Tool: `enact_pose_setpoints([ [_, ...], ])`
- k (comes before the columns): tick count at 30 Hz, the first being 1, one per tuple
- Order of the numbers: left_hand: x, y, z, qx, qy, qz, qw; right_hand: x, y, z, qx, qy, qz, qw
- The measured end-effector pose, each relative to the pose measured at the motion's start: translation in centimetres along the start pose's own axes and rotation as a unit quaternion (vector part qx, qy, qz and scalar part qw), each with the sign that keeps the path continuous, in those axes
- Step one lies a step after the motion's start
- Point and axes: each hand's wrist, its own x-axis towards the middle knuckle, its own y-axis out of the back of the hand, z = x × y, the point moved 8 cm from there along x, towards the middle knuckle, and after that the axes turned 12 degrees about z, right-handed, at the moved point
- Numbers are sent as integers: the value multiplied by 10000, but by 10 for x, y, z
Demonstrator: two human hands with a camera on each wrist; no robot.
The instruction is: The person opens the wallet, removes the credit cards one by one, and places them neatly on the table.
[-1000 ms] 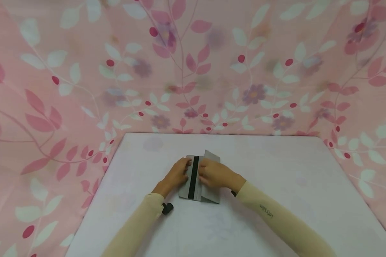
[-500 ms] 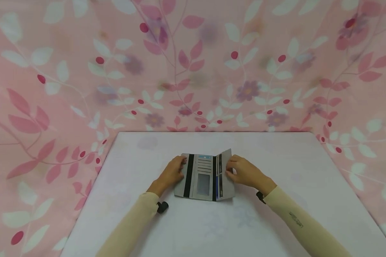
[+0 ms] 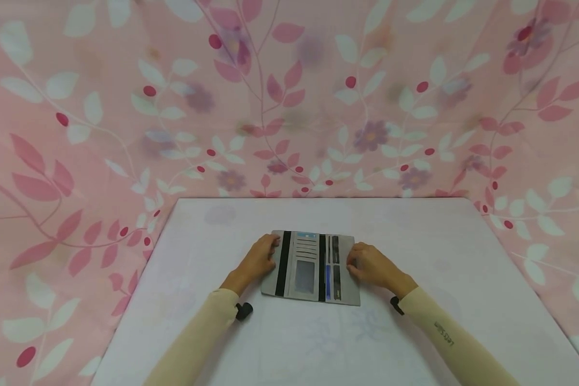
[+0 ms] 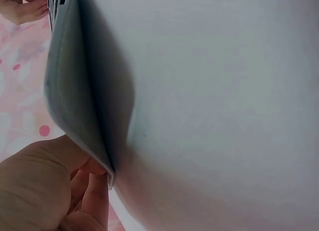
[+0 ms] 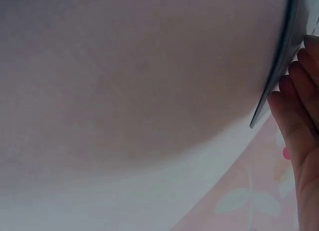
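A grey wallet [image 3: 304, 277] lies unfolded on the white table, its inside facing up. Card slots, a clear window, two black bands and some dark and blue cards show inside. My left hand [image 3: 258, 260] holds its left edge; in the left wrist view the thumb and fingers of the left hand [image 4: 55, 186] pinch a corner of the wallet [image 4: 70, 86], slightly raised from the table. At the opposite edge, my right hand [image 3: 372, 265] holds the right panel with bent fingers. The right wrist view shows the fingertips of the right hand [image 5: 299, 106] against the wallet's edge [image 5: 281, 61].
The white table [image 3: 198, 225] reaches back to a pink leaf-patterned cloth [image 3: 289, 107], which also hangs at both sides. Small black wrist cameras sit at the left cuff [image 3: 243, 311] and the right cuff [image 3: 396, 305].
My right hand has moved to the right, swinging the wallet's right panel open and down, so the slots and cards came into view. My left hand stays on the left edge.
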Motion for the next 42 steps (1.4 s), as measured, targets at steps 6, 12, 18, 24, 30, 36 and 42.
enact_pose_setpoints([
  [6, 1, -2, -1, 26, 77, -53, 10000, 2, 0, 1, -35, 42, 34, 10000],
  [12, 4, -1, 5, 138, 7, -47, 9999, 5, -4, 3, -59, -131, -8, 9999],
  [18, 13, 2, 16, 401, 424, 13, 9983, 9, -6, 6, 43, -289, -125, 9995],
  [24, 23, 4, 25, 23, 647, 374, 9972, 9, -9, 8, 69, -428, -192, 9989],
  [30, 21, -6, 26, -369, 1477, -197, 9881, 10, -8, 7, 100, -405, -99, 9991],
  [36, 22, -15, 24, -704, 1901, -444, 9782, 10, -8, 6, 81, -377, -90, 9992],
  [42, 24, -22, 16, -1234, 2375, -419, 9626, 10, -8, 6, 55, -474, -151, 9987],
])
